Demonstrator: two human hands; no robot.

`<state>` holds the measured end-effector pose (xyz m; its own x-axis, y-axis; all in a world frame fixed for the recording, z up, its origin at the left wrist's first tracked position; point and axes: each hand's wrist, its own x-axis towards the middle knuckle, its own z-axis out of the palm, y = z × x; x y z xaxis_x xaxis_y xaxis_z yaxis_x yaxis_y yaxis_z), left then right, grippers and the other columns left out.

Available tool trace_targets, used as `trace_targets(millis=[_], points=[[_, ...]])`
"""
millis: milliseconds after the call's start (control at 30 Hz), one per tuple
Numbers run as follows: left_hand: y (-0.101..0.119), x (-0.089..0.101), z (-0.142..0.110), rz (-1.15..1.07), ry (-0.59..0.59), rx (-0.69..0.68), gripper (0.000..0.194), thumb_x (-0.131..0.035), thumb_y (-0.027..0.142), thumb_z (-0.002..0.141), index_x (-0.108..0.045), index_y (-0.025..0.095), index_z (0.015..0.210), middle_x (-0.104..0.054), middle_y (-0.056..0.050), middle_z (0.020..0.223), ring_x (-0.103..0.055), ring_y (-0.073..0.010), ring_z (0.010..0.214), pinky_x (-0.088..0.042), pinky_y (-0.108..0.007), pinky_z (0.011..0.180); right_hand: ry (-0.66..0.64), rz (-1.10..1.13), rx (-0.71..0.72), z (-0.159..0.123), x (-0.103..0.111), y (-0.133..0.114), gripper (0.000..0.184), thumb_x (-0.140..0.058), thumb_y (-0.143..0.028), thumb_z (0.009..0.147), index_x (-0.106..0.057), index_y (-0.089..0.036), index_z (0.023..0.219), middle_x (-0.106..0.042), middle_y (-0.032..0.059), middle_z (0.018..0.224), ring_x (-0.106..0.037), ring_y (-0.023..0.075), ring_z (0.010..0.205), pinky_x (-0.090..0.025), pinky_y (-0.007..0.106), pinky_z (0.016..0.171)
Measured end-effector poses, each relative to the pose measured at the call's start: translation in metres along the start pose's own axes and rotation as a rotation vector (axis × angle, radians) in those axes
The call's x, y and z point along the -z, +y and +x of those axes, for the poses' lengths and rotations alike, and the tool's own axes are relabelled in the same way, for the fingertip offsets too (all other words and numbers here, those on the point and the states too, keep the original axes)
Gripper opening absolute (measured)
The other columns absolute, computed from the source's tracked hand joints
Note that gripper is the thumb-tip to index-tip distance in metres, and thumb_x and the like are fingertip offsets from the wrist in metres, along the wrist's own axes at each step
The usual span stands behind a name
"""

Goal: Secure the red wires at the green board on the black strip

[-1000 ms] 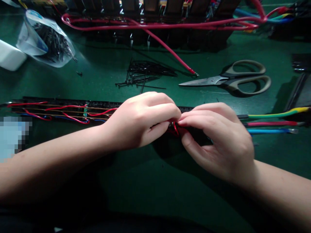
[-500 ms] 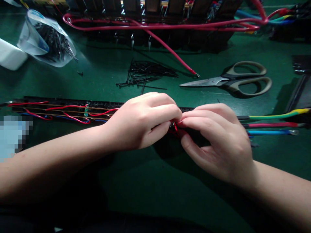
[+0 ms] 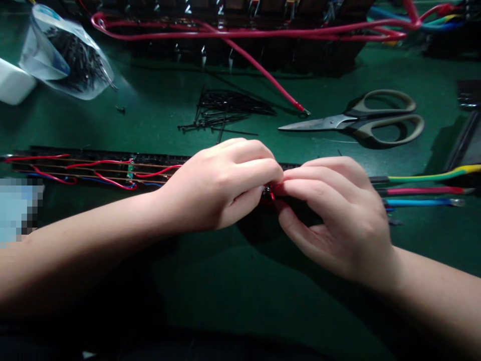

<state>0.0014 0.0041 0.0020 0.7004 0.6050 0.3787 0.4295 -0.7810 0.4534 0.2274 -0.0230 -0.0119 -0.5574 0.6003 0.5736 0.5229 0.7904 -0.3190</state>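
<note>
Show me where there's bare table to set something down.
Largest: green tabletop on the near side of your left hand and right hand. Smaller: between the bag and loose black ties. Crowded: the wired strip under both hands; around the far red cable.

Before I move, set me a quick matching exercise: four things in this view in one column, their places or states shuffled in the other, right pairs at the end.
Things:
1. scissors
2. plastic bag
3. black ties
4. left hand

Places and states:
A. over the wired strip, next to the right hand
B. in a loose pile, beyond the left hand
C. at upper left, holding dark thin pieces
D. lying beyond the right hand, blades pointing left

Right pairs: 1-D, 2-C, 3-B, 4-A
</note>
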Motion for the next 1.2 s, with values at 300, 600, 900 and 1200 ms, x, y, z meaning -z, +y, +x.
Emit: trace_targets(millis=[300, 600, 900, 1200], points=[[-0.0003, 0.0007, 0.0002, -0.005, -0.008, 0.008, 0.023, -0.048, 0.014, 0.099, -0.069, 0.022, 0.101, -0.073, -0.005, 0.105, -0.071, -0.0197, 0.098, -0.061, -0.036, 0.084, -0.002, -0.020, 0.009, 0.0007, -0.0001, 0.0004, 0.016, -0.072, -0.011, 0.086, -0.067, -0.018, 0.099, -0.080, 0.0116, 0.100, -0.071, 0.0291, 0.091, -0.061, 0.045, 0.085], [-0.0010, 0.0019, 0.0001, 0.008, -0.040, 0.023, 0.023, -0.047, 0.016, 0.099, -0.068, 0.025, 0.101, -0.072, -0.003, 0.107, -0.072, -0.0196, 0.100, -0.062, -0.036, 0.086, -0.047, -0.014, 0.034, 0.0027, 0.0029, 0.0021, 0.015, -0.072, -0.012, 0.087, -0.068, -0.016, 0.100, -0.080, 0.0129, 0.100, -0.071, 0.0285, 0.089, -0.061, 0.045, 0.085], [0.0003, 0.0027, 0.0002, 0.009, -0.037, 0.025, 0.020, -0.048, 0.016, 0.098, -0.066, 0.025, 0.100, -0.071, -0.002, 0.108, -0.072, -0.0190, 0.100, -0.060, -0.035, 0.086, -0.048, -0.008, 0.029, 0.0020, 0.0017, 0.0008, 0.016, -0.072, -0.012, 0.087, -0.067, -0.017, 0.100, -0.080, 0.0121, 0.101, -0.070, 0.0280, 0.089, -0.060, 0.045, 0.085], [0.0014, 0.0028, 0.0005, 0.030, -0.047, 0.044, 0.022, -0.047, 0.018, 0.099, -0.067, 0.026, 0.102, -0.071, -0.001, 0.107, -0.072, -0.0195, 0.101, -0.062, -0.037, 0.087, -0.041, -0.021, 0.012, 0.0003, 0.0019, 0.0012, 0.017, -0.072, -0.013, 0.086, -0.067, -0.021, 0.100, -0.080, 0.0095, 0.104, -0.071, 0.0286, 0.093, -0.060, 0.045, 0.085]])
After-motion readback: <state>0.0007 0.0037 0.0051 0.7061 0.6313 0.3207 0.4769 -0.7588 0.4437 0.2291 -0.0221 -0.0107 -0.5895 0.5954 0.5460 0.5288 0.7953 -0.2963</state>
